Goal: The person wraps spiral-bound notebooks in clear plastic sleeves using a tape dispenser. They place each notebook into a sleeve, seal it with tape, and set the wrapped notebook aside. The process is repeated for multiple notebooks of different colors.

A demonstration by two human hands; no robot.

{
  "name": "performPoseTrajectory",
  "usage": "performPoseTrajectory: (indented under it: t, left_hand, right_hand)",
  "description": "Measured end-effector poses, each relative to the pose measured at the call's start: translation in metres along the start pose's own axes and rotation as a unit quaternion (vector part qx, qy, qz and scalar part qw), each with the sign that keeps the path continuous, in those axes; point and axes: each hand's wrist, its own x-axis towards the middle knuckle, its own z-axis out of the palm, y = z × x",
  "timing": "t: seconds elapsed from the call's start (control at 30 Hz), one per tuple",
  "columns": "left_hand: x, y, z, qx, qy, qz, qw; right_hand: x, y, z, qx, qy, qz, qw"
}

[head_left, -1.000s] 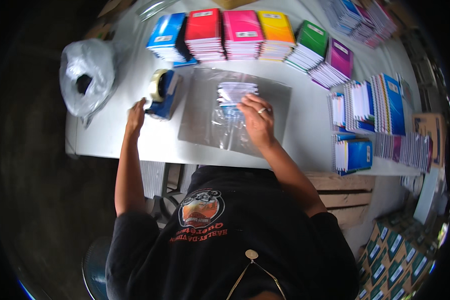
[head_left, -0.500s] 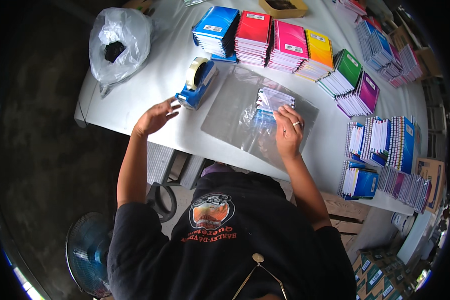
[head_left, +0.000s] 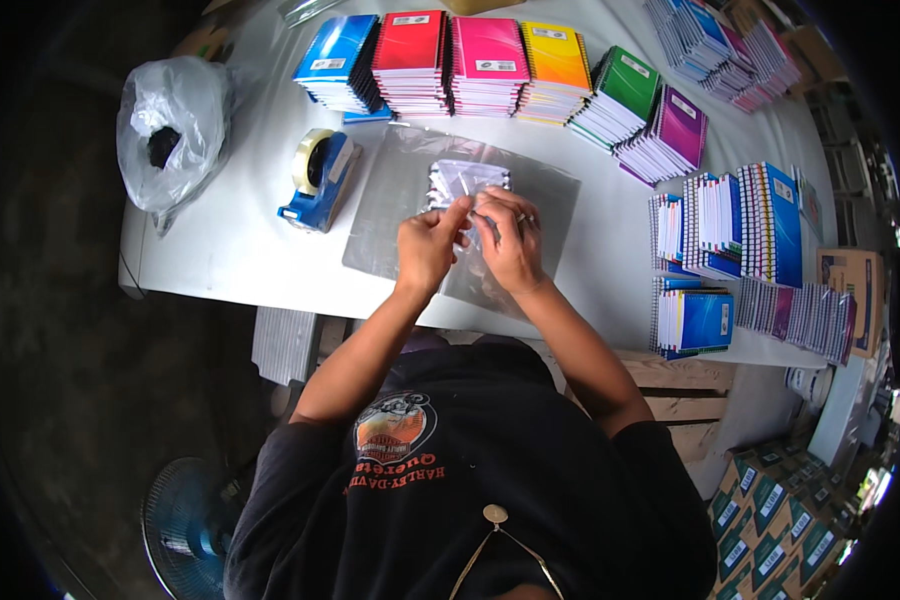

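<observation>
A small stack of notebooks (head_left: 466,174) in clear plastic lies on a pile of clear plastic bags (head_left: 382,225) before me. Both hands meet over its near side. My right hand (head_left: 510,240) is closed on the clear plastic, fingers curled. Against it, my left hand (head_left: 427,248) pinches with thumb and forefinger; whatever is between them is too small to make out. To the left of the bags stands a blue tape dispenser (head_left: 320,190) with a roll of clear tape, and neither hand touches it.
Stacks of spiral notebooks line the far side: blue (head_left: 336,50), red (head_left: 410,42), pink (head_left: 488,50), yellow (head_left: 556,55), green (head_left: 625,88) and purple (head_left: 676,125). More notebooks (head_left: 770,225) stand at the right. A translucent plastic bag (head_left: 175,130) sits at the table's left edge.
My left hand has moved right from beside the tape dispenser to meet my right hand at the wrapped notebooks. Its spread fingers have closed into a pinch. The view has shifted right.
</observation>
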Motion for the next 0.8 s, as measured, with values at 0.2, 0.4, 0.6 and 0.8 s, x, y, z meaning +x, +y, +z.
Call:
performPoseTrajectory:
  t: [0.2,0.4,0.6,0.8]
  left_hand:
    - [0.008,-0.041,-0.013,-0.041,-0.009,0.0,0.999]
    - [0.031,-0.088,-0.032,0.197,0.131,0.01,0.972]
    - [0.015,-0.093,-0.028,0.015,-0.41,-0.165,0.897]
    - [0.054,-0.045,-0.063,-0.051,-0.168,0.244,0.954]
  right_hand:
    - [0.004,-0.007,-0.007,-0.039,-0.111,0.042,0.992]
    - [0.039,-0.014,-0.017,-0.094,-0.174,0.001,0.98]
    - [0.083,-0.016,0.003,0.115,-0.282,0.194,0.933]
    - [0.039,0.03,-0.038,0.314,-0.202,0.236,0.897]
